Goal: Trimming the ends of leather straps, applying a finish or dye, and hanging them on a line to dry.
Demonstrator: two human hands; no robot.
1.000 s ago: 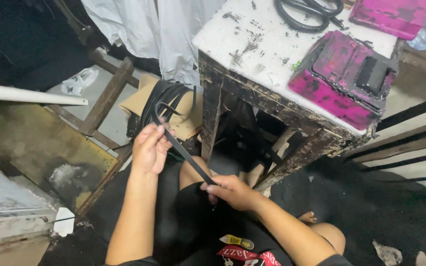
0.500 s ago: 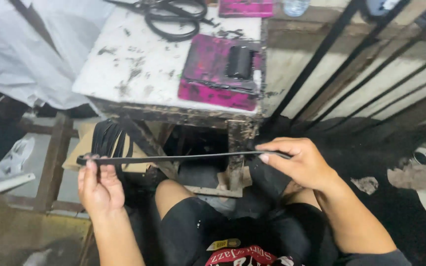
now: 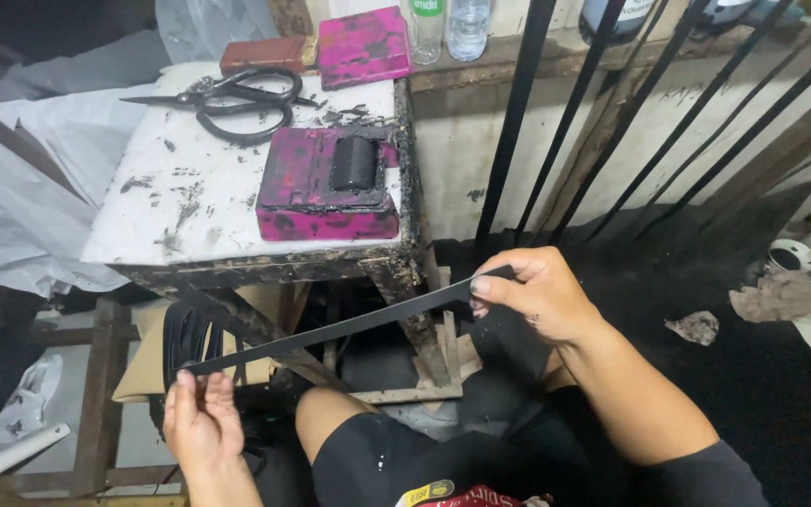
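Note:
A long thin black strip (image 3: 349, 326) stretches between my two hands, slanting up from lower left to right. My left hand (image 3: 201, 420) pinches its lower end near my knee. Its upper end is gripped between thumb and fingers of my right hand (image 3: 529, 293). Behind the strip stands a small stained white work table (image 3: 190, 202) with a pink ink box and black roller (image 3: 330, 192) on it. A bundle of more black strips (image 3: 185, 340) hangs under the table on the left.
Large black scissors (image 3: 237, 101), a brown block (image 3: 263, 53) and a second pink box (image 3: 364, 45) lie at the table's back. Bottles (image 3: 448, 26) stand on a ledge. Black bars (image 3: 612, 122) lean at the right. A crumpled rag (image 3: 776, 296) lies on the dark floor.
The view swung from the left to the right side of the table. The strip went from steeply slanted to level to a gentle rise to the right, with my hands drawn wide apart.

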